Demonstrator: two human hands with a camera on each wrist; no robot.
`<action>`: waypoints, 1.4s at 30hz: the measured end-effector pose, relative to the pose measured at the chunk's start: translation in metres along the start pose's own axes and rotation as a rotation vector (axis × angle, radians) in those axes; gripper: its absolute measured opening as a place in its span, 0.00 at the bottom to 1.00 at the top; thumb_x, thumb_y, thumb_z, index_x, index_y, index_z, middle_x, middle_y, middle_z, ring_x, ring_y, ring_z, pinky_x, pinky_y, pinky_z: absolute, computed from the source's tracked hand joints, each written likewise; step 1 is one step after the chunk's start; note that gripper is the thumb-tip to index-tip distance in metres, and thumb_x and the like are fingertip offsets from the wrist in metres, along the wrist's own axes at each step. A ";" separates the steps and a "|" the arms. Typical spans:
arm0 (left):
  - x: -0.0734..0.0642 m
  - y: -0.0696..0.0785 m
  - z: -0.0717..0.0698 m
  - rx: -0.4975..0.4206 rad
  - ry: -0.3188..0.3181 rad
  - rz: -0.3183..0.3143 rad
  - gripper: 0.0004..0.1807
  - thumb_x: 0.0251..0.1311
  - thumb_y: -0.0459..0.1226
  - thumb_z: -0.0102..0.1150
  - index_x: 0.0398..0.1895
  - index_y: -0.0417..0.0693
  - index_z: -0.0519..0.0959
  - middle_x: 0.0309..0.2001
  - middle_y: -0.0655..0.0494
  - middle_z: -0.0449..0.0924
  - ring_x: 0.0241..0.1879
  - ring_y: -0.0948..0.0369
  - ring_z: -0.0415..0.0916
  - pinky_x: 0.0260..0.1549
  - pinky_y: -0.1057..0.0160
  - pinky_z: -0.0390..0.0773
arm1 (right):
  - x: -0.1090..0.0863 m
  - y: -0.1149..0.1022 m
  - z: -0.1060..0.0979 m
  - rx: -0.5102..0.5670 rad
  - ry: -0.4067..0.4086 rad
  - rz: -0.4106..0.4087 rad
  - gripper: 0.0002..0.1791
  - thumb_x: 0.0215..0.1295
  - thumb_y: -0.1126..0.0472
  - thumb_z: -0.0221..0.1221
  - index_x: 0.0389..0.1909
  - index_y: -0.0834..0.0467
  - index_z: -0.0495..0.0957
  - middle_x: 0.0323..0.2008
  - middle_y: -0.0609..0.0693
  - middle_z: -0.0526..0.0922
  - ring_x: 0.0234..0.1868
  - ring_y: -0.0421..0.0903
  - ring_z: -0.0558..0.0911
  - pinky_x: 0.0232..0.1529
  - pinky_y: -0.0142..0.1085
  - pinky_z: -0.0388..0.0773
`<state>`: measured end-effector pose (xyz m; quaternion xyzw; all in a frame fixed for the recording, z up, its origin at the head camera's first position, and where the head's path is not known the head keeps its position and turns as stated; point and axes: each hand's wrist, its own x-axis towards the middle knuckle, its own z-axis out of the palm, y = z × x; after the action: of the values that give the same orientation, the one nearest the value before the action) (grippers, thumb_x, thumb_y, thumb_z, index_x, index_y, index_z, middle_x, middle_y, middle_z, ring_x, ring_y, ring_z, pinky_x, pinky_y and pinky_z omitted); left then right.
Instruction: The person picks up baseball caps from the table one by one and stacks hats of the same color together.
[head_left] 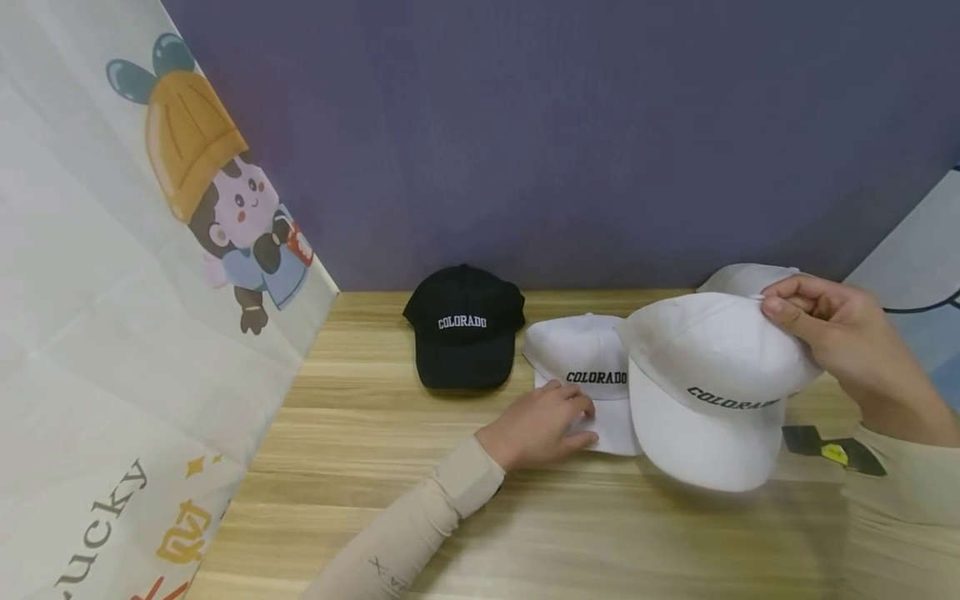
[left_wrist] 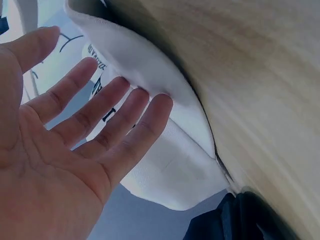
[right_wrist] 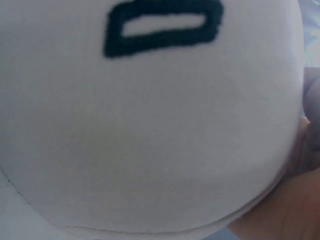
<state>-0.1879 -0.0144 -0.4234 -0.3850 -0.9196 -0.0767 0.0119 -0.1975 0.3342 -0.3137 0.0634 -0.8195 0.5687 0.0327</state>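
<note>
My right hand (head_left: 843, 333) pinches a white cap (head_left: 712, 342) lettered COLORADO by the top of its crown. This cap hangs tilted, brim toward me, and overlaps a second white COLORADO cap (head_left: 573, 342) in the head view. At that second cap's brim is my left hand (head_left: 543, 425), fingers loosely extended. The left wrist view shows those fingers (left_wrist: 117, 102) spread, fingertips right at the white cap. Left of it sits a black COLORADO cap (head_left: 465, 333), brim forward. The held cap's white fabric (right_wrist: 150, 130) fills most of the right wrist view.
Another white cap (head_left: 738, 275) stands at the back right, partly hidden. A black piece with a yellow patch (head_left: 834, 454) lies near the right sleeve. The wooden table (head_left: 360, 467) meets a dark wall (head_left: 525, 142) behind and a printed white panel (head_left: 112, 292) on the left.
</note>
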 end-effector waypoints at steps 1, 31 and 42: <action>0.000 -0.001 -0.002 -0.012 0.001 -0.009 0.16 0.70 0.55 0.58 0.52 0.59 0.82 0.53 0.63 0.80 0.51 0.63 0.77 0.50 0.65 0.79 | 0.000 0.000 0.000 -0.004 -0.001 0.002 0.07 0.75 0.60 0.58 0.46 0.53 0.84 0.33 0.35 0.87 0.30 0.34 0.82 0.26 0.32 0.80; 0.032 -0.076 -0.033 -0.295 0.152 -0.356 0.22 0.77 0.39 0.50 0.71 0.47 0.72 0.63 0.46 0.80 0.61 0.50 0.79 0.60 0.51 0.78 | -0.006 -0.007 0.013 0.057 -0.014 -0.024 0.07 0.74 0.63 0.59 0.47 0.56 0.83 0.30 0.40 0.86 0.29 0.37 0.82 0.24 0.34 0.78; 0.033 -0.081 -0.025 -0.280 0.127 -0.383 0.22 0.76 0.38 0.53 0.71 0.50 0.73 0.64 0.49 0.80 0.58 0.52 0.81 0.55 0.53 0.82 | -0.002 -0.006 0.027 0.225 -0.032 -0.054 0.05 0.73 0.65 0.59 0.43 0.59 0.84 0.32 0.41 0.88 0.28 0.36 0.82 0.24 0.31 0.77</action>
<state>-0.2692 -0.0507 -0.4071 -0.1961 -0.9537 -0.2281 0.0015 -0.1938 0.3073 -0.3181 0.0977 -0.7490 0.6547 0.0274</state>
